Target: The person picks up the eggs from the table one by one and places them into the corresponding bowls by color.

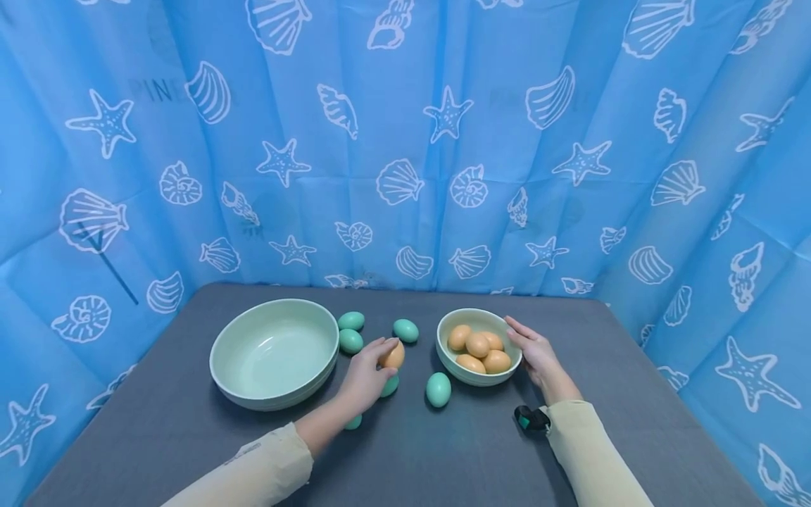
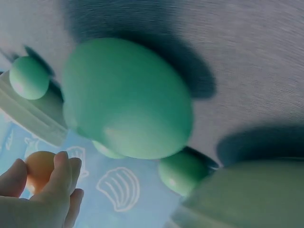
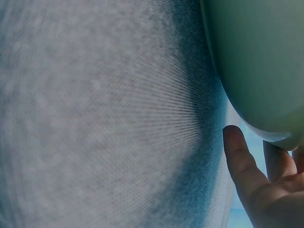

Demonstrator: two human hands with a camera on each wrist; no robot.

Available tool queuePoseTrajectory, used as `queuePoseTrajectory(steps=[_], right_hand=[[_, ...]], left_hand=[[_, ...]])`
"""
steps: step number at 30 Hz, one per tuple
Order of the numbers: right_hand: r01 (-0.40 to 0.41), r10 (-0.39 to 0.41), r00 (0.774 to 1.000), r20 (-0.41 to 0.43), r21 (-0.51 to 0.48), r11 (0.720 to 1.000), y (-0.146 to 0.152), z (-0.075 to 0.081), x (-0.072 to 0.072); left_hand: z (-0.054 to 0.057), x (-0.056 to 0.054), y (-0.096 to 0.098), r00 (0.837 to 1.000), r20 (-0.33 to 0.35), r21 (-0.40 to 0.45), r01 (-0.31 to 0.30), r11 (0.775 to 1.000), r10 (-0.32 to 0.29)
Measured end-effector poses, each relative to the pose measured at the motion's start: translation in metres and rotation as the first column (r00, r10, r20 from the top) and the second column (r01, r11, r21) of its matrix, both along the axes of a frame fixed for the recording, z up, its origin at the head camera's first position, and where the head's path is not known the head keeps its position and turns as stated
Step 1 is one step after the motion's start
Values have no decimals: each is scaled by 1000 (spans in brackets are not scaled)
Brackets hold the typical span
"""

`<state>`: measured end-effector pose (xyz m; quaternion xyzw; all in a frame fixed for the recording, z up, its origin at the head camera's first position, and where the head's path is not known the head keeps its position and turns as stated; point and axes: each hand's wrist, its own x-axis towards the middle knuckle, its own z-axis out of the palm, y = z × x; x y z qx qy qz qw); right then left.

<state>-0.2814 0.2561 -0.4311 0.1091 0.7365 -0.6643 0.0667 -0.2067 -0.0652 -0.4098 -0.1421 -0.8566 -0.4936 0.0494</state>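
Note:
My left hand [image 1: 370,374] pinches an orange-brown egg [image 1: 393,354] between thumb and fingers, above the middle of the table. In the left wrist view this egg [image 2: 40,171] sits among the fingertips. Beneath the hand lies a green egg [image 1: 390,385], partly hidden; another green egg [image 1: 353,422] shows beside the forearm. My right hand [image 1: 538,353] rests its extended fingers against the right side of a small pale green bowl [image 1: 479,378]. Several orange-brown eggs [image 1: 477,344] lie inside it. In the right wrist view the fingers [image 3: 243,159] are at the bowl's outer wall, some partly hidden.
A large pale green bowl [image 1: 274,359], with nothing in it, stands on the left. Green eggs lie on the grey table beside it [image 1: 350,341], at the back [image 1: 405,330] and near the small bowl [image 1: 438,389]. A blue curtain [image 1: 437,232] closes the back.

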Motion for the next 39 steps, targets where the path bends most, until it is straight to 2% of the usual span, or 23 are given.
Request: queuePoseTrajectory(steps=[7,13,20,30,35,39], right_hand=[[-15,15,1000,-3,-11,1000,1,-2,-1],[-7,7,1000,18,-11,1000,1,-2,-3],[-8,8,1000,12,-3,1000,1,-3,-3],[-6,6,1000,7,-7,1000,0,-2,0],[2,-2,1000,20,-12,1000,1,-3,-2],[0,0,1000,17,-15,1000,0,-2,-2]], left_hand=[[9,0,13,1000,29,58,5,998,-7],[11,-2,20,999,45,84,6,996,-9],[13,-5,30,994,106,126,25,992,-39],[15,-9,43,981,192,131,15,991,-40],[15,-11,47,978,204,154,18,988,-49],[13,-13,51,982,180,156,37,987,-65]])
